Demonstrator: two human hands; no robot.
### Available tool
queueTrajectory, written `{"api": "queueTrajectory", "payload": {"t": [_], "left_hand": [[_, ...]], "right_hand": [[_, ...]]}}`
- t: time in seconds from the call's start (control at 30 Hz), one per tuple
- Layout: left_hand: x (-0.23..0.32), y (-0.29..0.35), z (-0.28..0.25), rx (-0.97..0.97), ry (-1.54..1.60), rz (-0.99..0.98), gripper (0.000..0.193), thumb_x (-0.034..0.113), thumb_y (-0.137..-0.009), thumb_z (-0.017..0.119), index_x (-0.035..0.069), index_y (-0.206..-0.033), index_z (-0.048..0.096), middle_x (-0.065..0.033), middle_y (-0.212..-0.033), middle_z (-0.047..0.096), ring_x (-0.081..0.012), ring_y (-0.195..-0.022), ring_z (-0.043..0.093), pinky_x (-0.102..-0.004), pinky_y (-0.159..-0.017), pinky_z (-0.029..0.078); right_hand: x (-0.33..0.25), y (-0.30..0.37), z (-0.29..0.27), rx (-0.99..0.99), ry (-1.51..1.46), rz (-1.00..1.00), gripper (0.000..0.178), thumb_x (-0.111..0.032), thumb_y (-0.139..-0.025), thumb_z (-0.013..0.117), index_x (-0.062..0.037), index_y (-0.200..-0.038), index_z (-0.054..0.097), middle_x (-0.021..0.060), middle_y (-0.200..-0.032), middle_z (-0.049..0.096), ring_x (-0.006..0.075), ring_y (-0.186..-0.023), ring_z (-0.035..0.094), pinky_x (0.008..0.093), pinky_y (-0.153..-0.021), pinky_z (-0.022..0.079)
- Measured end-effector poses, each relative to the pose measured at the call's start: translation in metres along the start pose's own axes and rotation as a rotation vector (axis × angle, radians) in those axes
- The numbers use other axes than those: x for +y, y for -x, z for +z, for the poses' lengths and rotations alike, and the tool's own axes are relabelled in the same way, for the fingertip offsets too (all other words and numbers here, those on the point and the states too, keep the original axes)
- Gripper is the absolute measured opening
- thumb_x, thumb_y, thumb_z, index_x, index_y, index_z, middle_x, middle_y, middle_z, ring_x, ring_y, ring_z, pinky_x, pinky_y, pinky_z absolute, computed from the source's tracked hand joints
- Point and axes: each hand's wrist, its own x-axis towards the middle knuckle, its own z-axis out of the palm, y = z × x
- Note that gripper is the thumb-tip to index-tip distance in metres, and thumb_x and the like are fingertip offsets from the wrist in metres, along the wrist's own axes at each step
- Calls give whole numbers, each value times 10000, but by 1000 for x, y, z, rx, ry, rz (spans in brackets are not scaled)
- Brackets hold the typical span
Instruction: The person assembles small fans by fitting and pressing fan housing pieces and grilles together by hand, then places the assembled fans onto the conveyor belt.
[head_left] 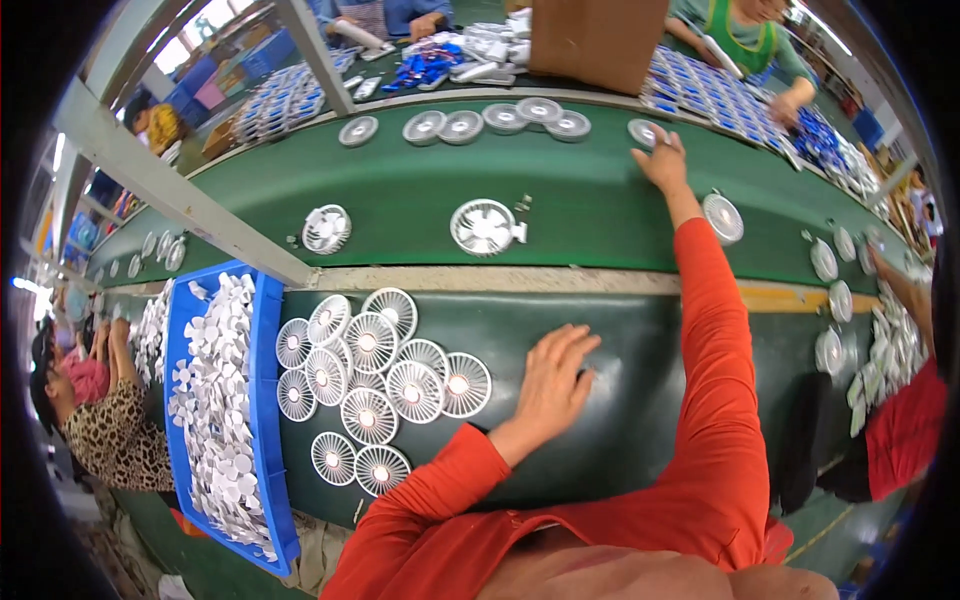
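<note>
My right hand [664, 168] reaches far across the green belt, thumb and fingers closed at the edge of a round white fan grille [642, 132]. Nearer me, my left hand [553, 385] hovers low over the dark green table, fingers apart and nothing in them. To its left lies a loose heap of white fan grilles [411, 391] with shiny centres, some overlapping. On the belt sit a fan head with white blades [482, 228], a second fan head [326, 230] farther left, and a round fan part [722, 218] beside my right forearm.
A blue tray [268, 400] full of white fan blades stands left, beside a slanting metal post [190, 190]. More grilles [461, 127] line the belt's far side. Beyond are a cardboard box [598, 45] and co-workers; a person's arm [903, 285] reaches in at right.
</note>
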Motion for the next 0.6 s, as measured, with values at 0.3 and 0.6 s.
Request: {"api": "queueTrajectory", "payload": {"t": [0.3,0.6], "left_hand": [[-3,-2,-6,-71,-37,-101,453,94,-803,644,75,-1240,528,-110,-1318,490,-322,-1230,454,-440,-986,360],[-5,-6,-8,-87,-41,-120,472,73,-784,658,72,-1238,528,-107,-1312,498,-322,-1223,464,-433,-983,361]], "right_hand": [[-39,-31,44,44,103,269,422,-525,-835,594,-297,-1187,633,140,-1293,521,362,-1185,478,523,-989,381],[-158,-44,67,-257,-136,-89,595,-599,-793,625,-360,-1329,521,132,-1467,364,371,-1320,358,594,-1030,319]]}}
